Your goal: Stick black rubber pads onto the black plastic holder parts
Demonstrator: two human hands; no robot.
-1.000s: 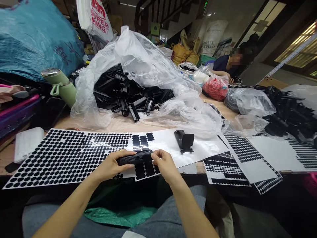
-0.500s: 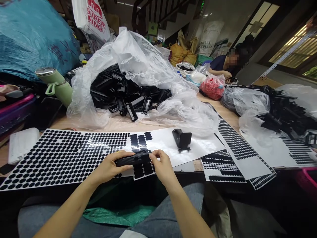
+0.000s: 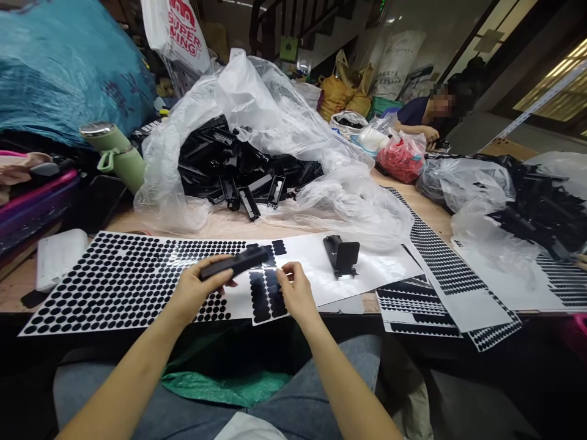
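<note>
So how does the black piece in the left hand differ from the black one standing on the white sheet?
The held piece is long and narrow; the standing one shows a broad, squarish plate. The held piece is tilted in the left hand; the standing one rests on the white sheet, untouched. Both are black.

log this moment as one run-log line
left hand: holds black part | right hand: fingertips together, contents unclear | black stand: on white sheet | clear bag: open, black pieces inside
</note>
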